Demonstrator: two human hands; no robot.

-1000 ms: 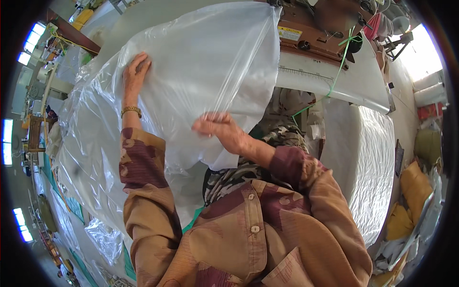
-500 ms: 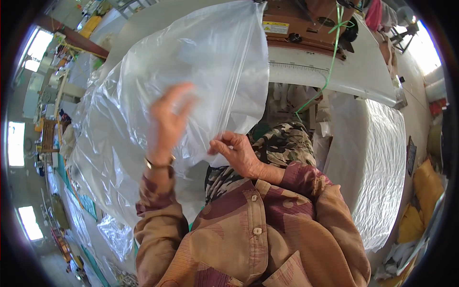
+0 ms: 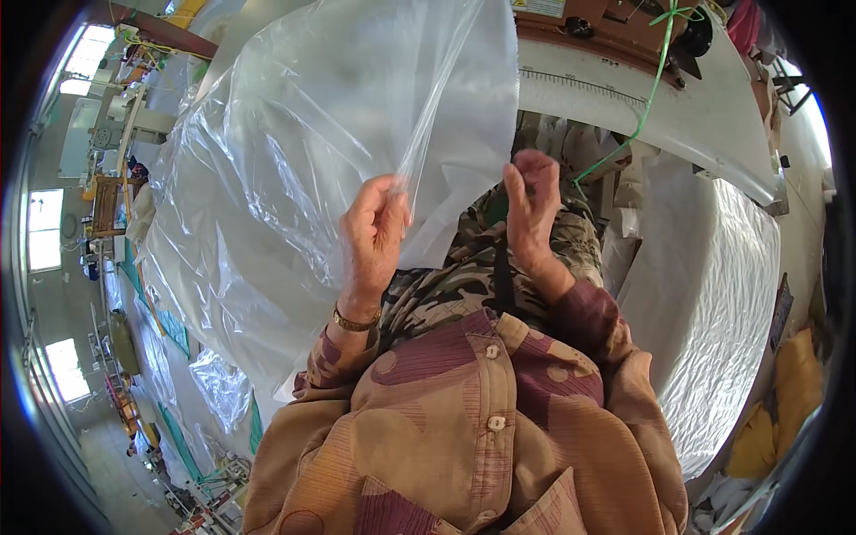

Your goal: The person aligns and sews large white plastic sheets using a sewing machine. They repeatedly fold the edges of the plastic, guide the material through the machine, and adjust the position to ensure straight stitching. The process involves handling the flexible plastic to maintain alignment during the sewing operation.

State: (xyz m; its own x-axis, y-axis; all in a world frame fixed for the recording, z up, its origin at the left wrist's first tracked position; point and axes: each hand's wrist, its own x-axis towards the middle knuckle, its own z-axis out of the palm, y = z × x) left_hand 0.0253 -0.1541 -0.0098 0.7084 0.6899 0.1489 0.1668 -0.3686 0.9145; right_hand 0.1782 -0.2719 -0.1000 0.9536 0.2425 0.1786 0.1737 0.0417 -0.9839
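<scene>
A large sheet of clear plastic film (image 3: 294, 116) spreads over the table on the left and hangs toward my lap. My left hand (image 3: 374, 227) pinches a gathered fold of this film near its lower right part, and the creases run up from my fingers. To the right, apart from the film's edge, my right hand (image 3: 533, 205) is raised above my lap. Its fingers are curled loosely, the thumb stands away from them, and nothing shows between them.
A brown sewing machine (image 3: 615, 31) stands at the top right on a pale tabletop with a ruler strip (image 3: 584, 86). A green string (image 3: 644, 116) hangs from it. A stack of whitish plastic sheets (image 3: 704, 294) lies to my right. Yellow sacks (image 3: 796, 374) rest beyond it.
My left hand has come down and right and now grips the film. My right hand has left the film's edge, moving up and right. The view has shifted slightly.
</scene>
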